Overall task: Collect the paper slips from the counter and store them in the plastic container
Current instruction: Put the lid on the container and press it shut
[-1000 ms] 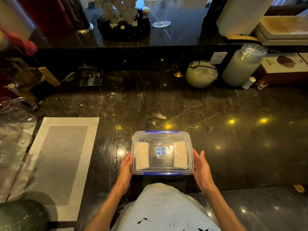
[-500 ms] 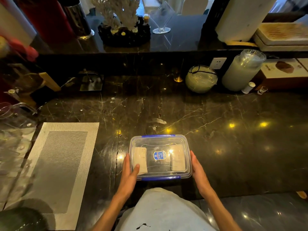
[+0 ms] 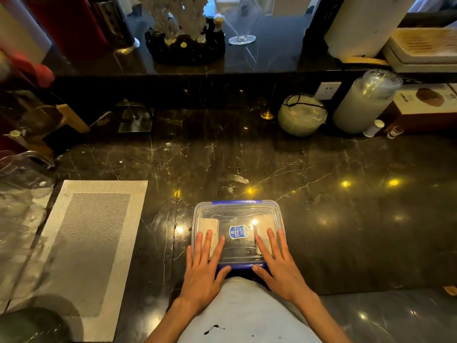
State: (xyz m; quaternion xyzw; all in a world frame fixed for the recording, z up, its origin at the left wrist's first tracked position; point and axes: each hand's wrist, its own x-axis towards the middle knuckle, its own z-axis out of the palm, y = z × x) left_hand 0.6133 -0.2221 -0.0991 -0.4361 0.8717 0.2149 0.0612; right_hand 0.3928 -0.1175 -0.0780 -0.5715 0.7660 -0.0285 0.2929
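A clear plastic container (image 3: 237,211) with a blue-clipped lid and a blue label sits on the dark marble counter near its front edge. Pale paper slips (image 3: 210,225) show through the lid at the left and right sides inside it. My left hand (image 3: 204,266) lies flat on the lid's near left part, fingers spread, thumb on the blue front clip. On the near right part rests my right hand (image 3: 277,263), also flat with fingers apart and thumb at the clip. Neither hand holds anything.
A woven grey placemat (image 3: 86,243) lies to the left. Along the back stand a round glass jar (image 3: 303,115), a stack of plastic cups (image 3: 363,102) and a cardboard box (image 3: 425,105). Glassware (image 3: 19,174) crowds the left edge.
Both hands moved from the container's sides onto the top of its lid and now lie flat there. The container sits slightly nearer the counter's front edge.
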